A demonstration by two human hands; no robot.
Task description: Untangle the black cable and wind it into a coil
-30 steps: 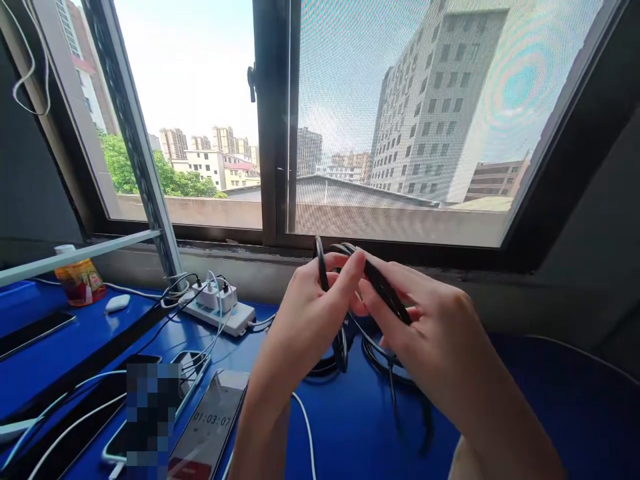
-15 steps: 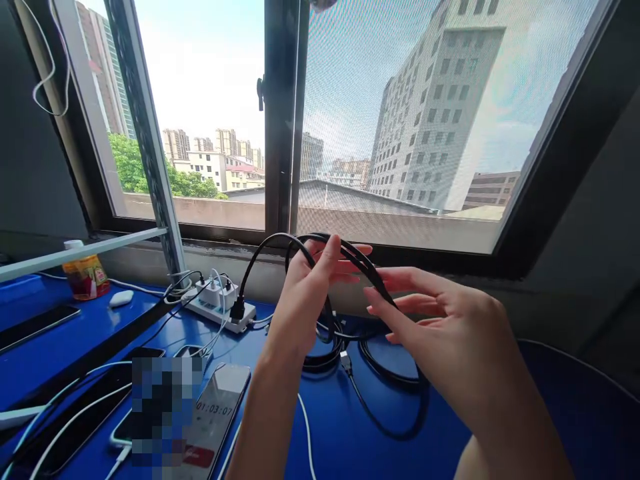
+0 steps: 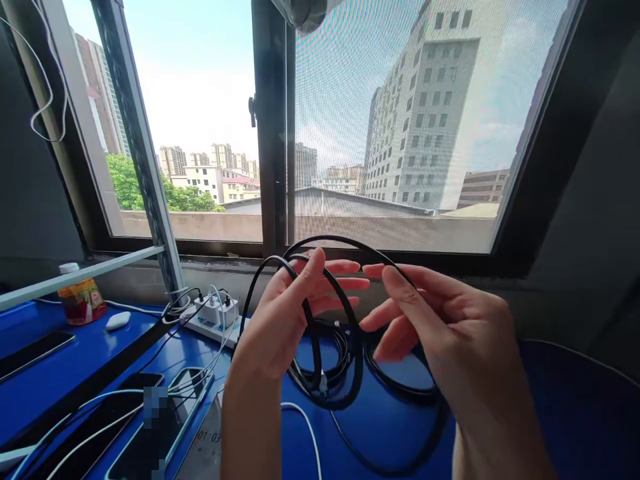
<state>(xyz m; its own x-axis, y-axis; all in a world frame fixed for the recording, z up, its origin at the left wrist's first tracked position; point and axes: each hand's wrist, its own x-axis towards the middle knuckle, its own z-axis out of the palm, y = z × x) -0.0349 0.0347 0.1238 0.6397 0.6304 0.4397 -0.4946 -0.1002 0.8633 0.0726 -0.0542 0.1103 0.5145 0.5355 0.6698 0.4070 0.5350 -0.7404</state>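
black cable (image 3: 359, 367) hangs in loops between the two hands, above a blue surface (image 3: 575, 413). the left hand (image 3: 280, 307) holds the loops loosely, strands lying in the crook beside the thumb, the other fingers spread; the right hand (image 3: 455, 320) pinches one strand between thumb and forefinger. with so light a hold on the left, i judge the loops could slide off or come out uneven if that strand is pulled hard. another strand drops behind the left wrist, its end hidden, so a snag there might go unnoticed.

to the left of that wrist lies a phone (image 3: 135, 447) among thin pale cords; a swinging loop could catch one and drag it.

below the loops, the left coil (image 3: 343, 347) and the right coil (image 3: 395, 387) lie on the surface, with a metal plug (image 3: 323, 382) showing near the first. i cannot tell whether they join the held cable; if they do, lifting might tangle them.

farther back, a power strip (image 3: 213, 327) carries several plugs, which a hooked cord could tug loose. beyond, the bright window (image 3: 395, 133) may make dark strands harder to tell apart.
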